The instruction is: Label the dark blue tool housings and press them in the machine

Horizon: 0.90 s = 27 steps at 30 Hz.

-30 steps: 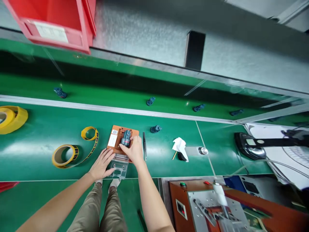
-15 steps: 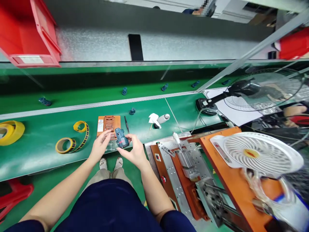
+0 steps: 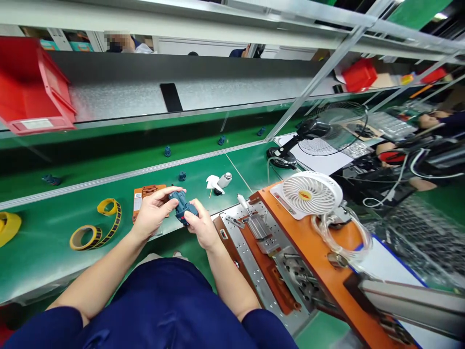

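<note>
Forearms [image 3: 103,278] angled inward, your left hand [image 3: 154,211] clamps the blue part [image 3: 181,207] at its far end, your right hand [image 3: 203,227] its near end.

"What's covered?"

"Fingers of the left hand [image 3: 151,212] and right hand [image 3: 204,227] hide some of the blue part [image 3: 179,203]. The left hand also covers some of the orange block [image 3: 137,206]."

"And at the edge?"

"The left edge cuts off the yellow roll [image 3: 10,227] and red bin [image 3: 25,87]."

"The block's label [image 3: 138,196]?"

"Too small to read, I think."
</note>
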{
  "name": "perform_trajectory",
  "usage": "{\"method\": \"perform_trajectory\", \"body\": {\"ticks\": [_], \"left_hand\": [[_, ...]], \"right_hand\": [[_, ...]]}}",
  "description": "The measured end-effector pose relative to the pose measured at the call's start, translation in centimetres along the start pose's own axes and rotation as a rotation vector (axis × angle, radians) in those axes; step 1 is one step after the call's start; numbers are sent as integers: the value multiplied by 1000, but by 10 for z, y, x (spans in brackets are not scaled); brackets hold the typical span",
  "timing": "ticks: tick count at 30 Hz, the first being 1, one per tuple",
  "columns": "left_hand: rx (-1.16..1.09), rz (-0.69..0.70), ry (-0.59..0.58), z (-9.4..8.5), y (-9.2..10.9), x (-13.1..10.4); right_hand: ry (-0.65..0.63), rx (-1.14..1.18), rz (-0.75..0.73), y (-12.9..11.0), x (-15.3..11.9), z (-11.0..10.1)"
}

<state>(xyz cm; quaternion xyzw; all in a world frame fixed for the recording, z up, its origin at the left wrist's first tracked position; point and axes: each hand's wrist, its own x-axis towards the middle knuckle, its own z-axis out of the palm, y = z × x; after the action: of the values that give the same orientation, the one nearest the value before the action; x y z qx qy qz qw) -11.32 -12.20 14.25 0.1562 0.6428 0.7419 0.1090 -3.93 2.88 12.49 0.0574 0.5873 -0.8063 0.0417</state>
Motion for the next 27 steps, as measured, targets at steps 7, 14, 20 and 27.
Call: {"method": "perform_trajectory", "body": {"ticks": [7, 14, 20, 27], "left_hand": [[-72, -9, -65, 5, -4, 14], [90, 68, -4, 3, 2, 34], [389, 62, -25, -9, 23, 44], [574, 226, 74, -24, 30, 49]], "right_hand": [[22, 334, 80, -4, 2, 15], [-133, 586, 266, -8, 8, 50], [187, 139, 61, 1, 12, 64], [238, -485, -118, -8, 23, 74]]}}
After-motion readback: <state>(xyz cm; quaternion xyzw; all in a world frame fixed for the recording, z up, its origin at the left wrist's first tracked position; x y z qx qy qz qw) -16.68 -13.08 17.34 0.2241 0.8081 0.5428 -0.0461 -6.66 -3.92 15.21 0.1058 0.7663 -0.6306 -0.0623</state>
